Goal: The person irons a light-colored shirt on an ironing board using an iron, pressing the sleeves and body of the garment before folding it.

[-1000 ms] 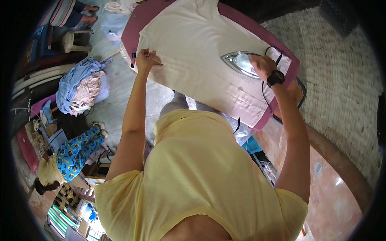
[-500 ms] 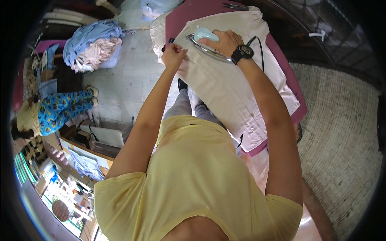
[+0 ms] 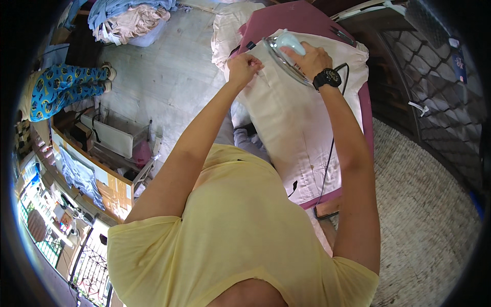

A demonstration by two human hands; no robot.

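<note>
A pale cream garment (image 3: 291,110) lies spread over a maroon-covered ironing board (image 3: 281,18). My right hand (image 3: 313,62), with a black watch at its wrist, is closed around the pale blue handle of an iron (image 3: 290,42). The iron's metal soleplate rests on the cloth, its tip facing the board's far left. Just left of it, my left hand (image 3: 244,69) is over the garment's left edge, with thumb and fingers drawn together. Whether cloth is pinched there is hidden. Beyond that hand sits a small dark piece (image 3: 250,45) at the board's edge.
The iron's black cord (image 3: 331,153) runs down past my right forearm. Thin dark tools (image 3: 341,35) lie at the board's far right. A dark lattice gate (image 3: 434,77) stands to the right. Piled laundry (image 3: 134,21) is far left, near another person in blue patterned trousers (image 3: 66,87).
The view has shifted, so the board and both hands appear farther right and higher. More cord now shows along the garment's right side. My grip on the iron is the same.
</note>
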